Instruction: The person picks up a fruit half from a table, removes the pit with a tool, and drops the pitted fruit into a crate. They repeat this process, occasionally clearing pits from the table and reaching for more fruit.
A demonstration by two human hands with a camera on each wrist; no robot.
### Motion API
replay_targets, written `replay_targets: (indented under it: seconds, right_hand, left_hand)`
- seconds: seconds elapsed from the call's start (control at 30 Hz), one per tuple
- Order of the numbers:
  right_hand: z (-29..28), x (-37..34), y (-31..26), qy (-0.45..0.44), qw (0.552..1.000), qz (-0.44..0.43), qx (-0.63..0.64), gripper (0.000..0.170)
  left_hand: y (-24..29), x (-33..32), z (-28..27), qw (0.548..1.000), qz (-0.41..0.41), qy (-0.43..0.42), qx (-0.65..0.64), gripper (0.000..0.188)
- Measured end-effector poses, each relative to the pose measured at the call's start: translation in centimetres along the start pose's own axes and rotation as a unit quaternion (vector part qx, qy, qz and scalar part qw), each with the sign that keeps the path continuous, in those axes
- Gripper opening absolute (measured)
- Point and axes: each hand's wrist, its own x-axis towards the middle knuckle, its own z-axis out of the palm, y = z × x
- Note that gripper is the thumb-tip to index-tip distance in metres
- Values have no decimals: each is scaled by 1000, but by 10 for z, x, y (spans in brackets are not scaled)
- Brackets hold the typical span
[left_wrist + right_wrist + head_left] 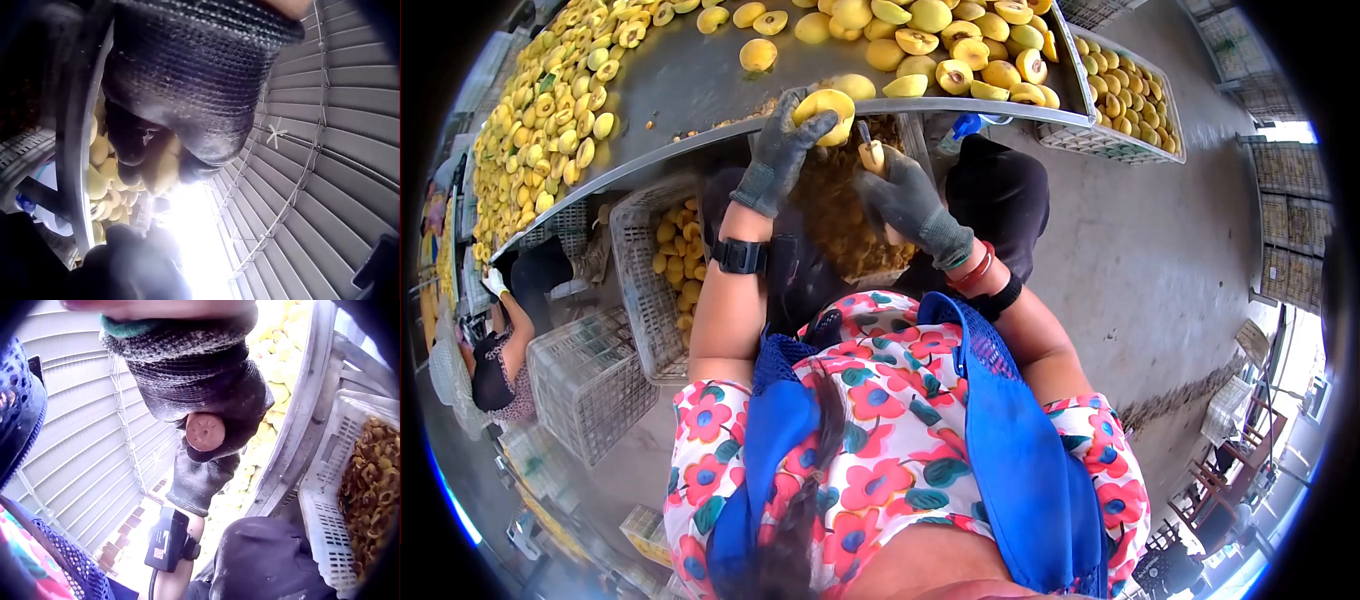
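Note:
My left hand (783, 152), in a dark knit glove, grips a yellow peach half (830, 101) just over the near edge of the metal table. In the left wrist view the peach half (164, 167) shows between the gloved fingers. Close to its right, my gloved right hand (908, 203) holds a small pitting tool (871, 156) with a wooden handle and a short metal end near the fruit. The round handle butt (205, 432) sticks out of the fist in the right wrist view. Loose peach halves (916, 41) lie on the table just beyond.
The metal table (690, 90) curves across the front, with a large heap of peach halves (560, 110) at left. Peaches fill a crate (1135, 140) at right and another crate (635, 270) at left. A crate of scraps (331, 544) stands below. Another person (495, 370) sits far left.

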Motion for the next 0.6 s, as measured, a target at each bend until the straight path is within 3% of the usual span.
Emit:
replay_targets:
  seconds: [0.03, 0.23, 0.37, 0.43, 0.6]
  right_hand:
    - [3, 0, 0, 3, 1000, -14, -5, 22]
    - [11, -7, -1, 31, 998, -49, -30, 22]
    - [10, -11, -4, 15, 999, -39, -14, 17]
    - [8, -14, -13, -23, 999, 10, 28, 16]
    - [7, -17, -23, -79, 991, 49, 94, 12]
  left_hand:
    - [3, -5, 3, 1000, -2, 3, -8, 36]
    - [-7, -16, 18, 978, 188, 63, 69, 33]
    - [-7, -21, 21, 962, 239, 61, 116, 37]
    - [-11, -22, 22, 946, 271, 78, 162, 37]
    - [-9, -30, 27, 932, 292, 116, 183, 37]
